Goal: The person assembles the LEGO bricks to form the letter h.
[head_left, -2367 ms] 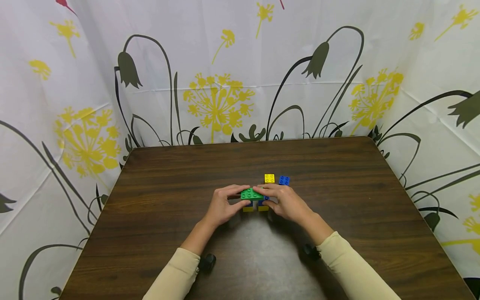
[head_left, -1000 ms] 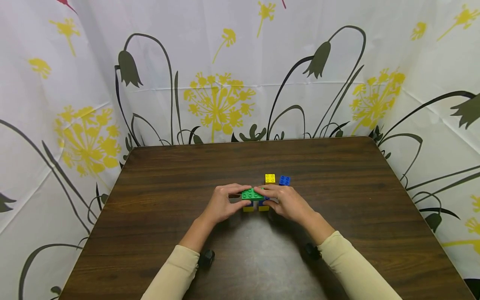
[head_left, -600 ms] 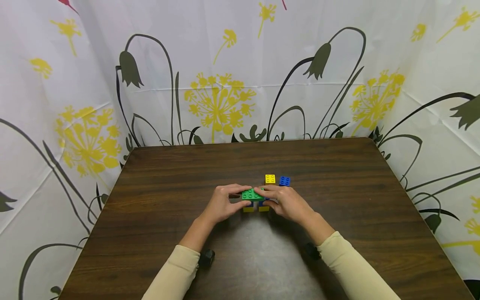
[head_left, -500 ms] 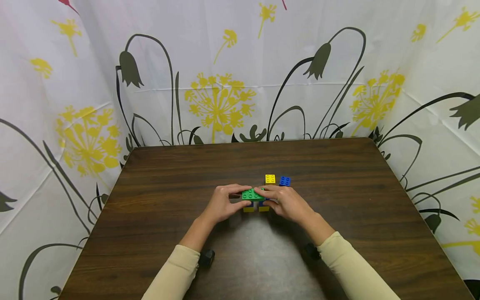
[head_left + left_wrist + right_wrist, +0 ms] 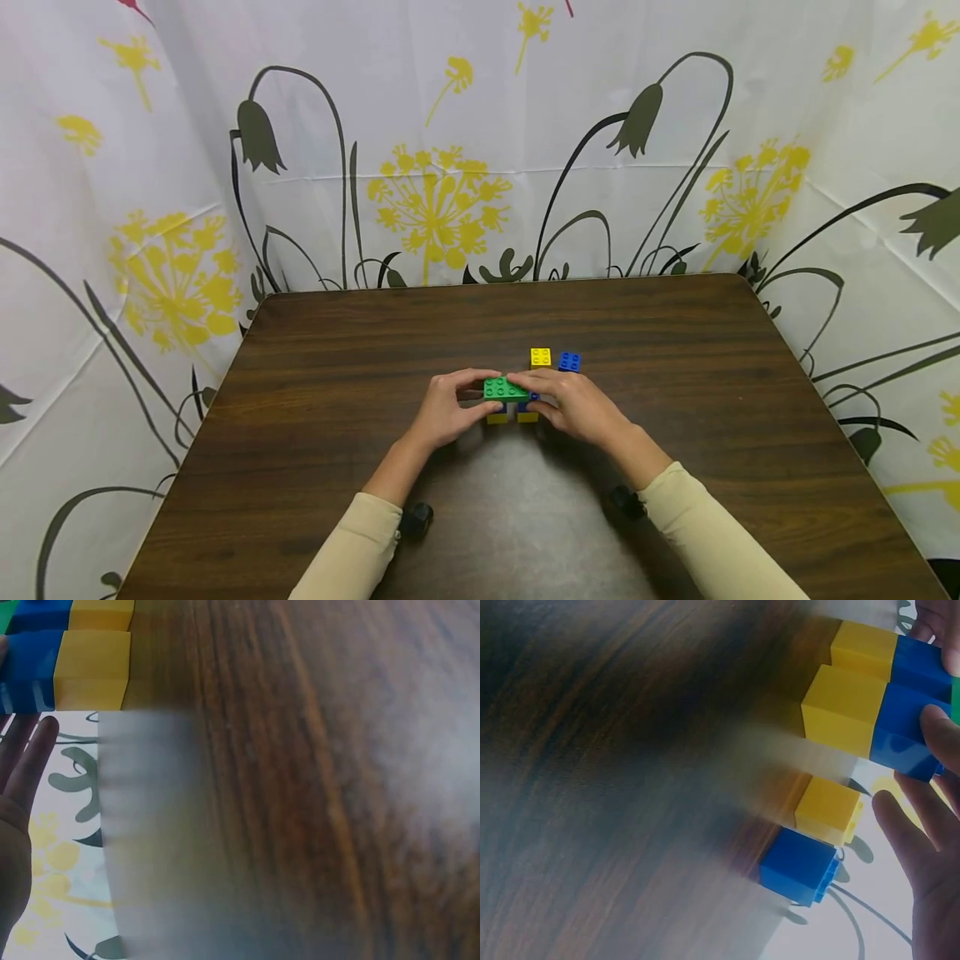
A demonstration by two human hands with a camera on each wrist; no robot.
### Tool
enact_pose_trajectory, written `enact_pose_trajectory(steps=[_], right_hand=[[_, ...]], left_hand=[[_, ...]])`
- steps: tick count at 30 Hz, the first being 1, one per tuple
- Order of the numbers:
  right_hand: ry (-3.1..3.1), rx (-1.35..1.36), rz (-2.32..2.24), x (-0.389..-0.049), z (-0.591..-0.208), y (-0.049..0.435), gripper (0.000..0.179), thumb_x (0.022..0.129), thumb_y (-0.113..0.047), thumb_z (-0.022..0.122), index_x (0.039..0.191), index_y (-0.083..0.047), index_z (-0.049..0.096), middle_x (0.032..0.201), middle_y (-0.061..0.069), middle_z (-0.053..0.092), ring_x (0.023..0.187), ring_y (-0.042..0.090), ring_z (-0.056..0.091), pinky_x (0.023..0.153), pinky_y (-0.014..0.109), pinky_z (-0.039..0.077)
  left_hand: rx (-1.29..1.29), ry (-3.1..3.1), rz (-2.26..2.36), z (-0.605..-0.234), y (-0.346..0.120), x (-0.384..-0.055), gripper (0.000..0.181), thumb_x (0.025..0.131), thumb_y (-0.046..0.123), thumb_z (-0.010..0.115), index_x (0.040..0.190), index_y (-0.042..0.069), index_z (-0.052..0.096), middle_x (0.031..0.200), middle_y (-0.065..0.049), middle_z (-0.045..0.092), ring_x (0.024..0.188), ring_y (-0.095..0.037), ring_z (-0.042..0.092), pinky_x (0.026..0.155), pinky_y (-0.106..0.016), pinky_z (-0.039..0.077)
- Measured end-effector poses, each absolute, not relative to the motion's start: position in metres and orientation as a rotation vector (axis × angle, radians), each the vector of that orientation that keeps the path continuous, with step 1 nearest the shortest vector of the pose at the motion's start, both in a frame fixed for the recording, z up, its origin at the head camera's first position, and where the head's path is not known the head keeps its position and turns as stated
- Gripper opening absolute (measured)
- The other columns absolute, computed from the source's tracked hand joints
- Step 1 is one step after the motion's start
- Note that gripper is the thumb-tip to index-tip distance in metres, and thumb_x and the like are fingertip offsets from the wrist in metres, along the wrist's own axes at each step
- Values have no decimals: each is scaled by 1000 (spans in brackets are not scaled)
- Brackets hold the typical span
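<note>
A green brick point(image 5: 501, 389) with studs lies across two short stacks at the table's middle. Each stack has a blue brick on a yellow one; the right wrist view shows the nearer pair, blue point(image 5: 904, 727) over yellow point(image 5: 840, 703). My left hand point(image 5: 442, 407) pinches the green brick's left end, thumb in front and fingers behind. From the right, my right hand point(image 5: 579, 406) reaches over the green brick with its fingers. Its thumb point(image 5: 939, 733) presses the front of the right stack's blue brick. Some blue studs show beside the green brick's right end. The fingers behind are partly hidden.
Behind my right hand stand a loose yellow brick point(image 5: 540, 357) and a loose blue brick point(image 5: 569, 362), slightly apart. The brown wooden table point(image 5: 360, 333) reaches back to a white curtain point(image 5: 450, 100) with printed flowers.
</note>
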State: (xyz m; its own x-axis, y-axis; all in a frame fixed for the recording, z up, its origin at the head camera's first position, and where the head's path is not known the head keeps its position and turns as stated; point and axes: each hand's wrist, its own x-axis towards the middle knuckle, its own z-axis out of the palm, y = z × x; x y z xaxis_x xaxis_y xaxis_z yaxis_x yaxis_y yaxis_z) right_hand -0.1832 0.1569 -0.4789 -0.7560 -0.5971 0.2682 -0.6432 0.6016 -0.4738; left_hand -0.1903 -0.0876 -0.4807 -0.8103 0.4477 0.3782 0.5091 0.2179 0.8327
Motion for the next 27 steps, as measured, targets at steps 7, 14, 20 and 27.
enact_pose_trajectory(steps=[7, 14, 20, 27], right_hand=[[-2819, 1066, 808, -184, -467, 160, 69, 84, -8, 78, 145, -21, 50, 136, 3, 58, 122, 22, 57, 97, 40, 50], [-2790, 1024, 776, -195, -449, 174, 69, 81, 4, 76, 143, -18, 54, 132, 7, 61, 94, 20, 63, 74, 30, 55], [-2796, 861, 760, -208, -457, 182, 53, 88, -2, 72, 138, -13, 58, 131, 5, 60, 85, 19, 63, 74, 33, 55], [-2903, 764, 739, -220, -484, 177, 53, 94, -15, 68, 144, -13, 51, 145, 9, 49, 127, 30, 50, 102, 48, 45]], left_hand=[[-948, -2420, -1665, -477, -87, -188, 37, 80, -2, 79, 114, -6, 67, 108, -20, 69, 91, -37, 69, 78, -56, 55], [-918, -2432, -1689, -477, -86, -187, 37, 79, -2, 80, 114, -4, 68, 108, -20, 69, 91, -38, 69, 79, -56, 55], [-891, -2449, -1699, -475, -85, -186, 37, 79, -2, 79, 114, -4, 68, 109, -20, 69, 91, -39, 68, 79, -56, 55], [-874, -2447, -1721, -475, -85, -186, 37, 79, -3, 79, 114, -5, 67, 109, -21, 69, 92, -38, 69, 79, -56, 55]])
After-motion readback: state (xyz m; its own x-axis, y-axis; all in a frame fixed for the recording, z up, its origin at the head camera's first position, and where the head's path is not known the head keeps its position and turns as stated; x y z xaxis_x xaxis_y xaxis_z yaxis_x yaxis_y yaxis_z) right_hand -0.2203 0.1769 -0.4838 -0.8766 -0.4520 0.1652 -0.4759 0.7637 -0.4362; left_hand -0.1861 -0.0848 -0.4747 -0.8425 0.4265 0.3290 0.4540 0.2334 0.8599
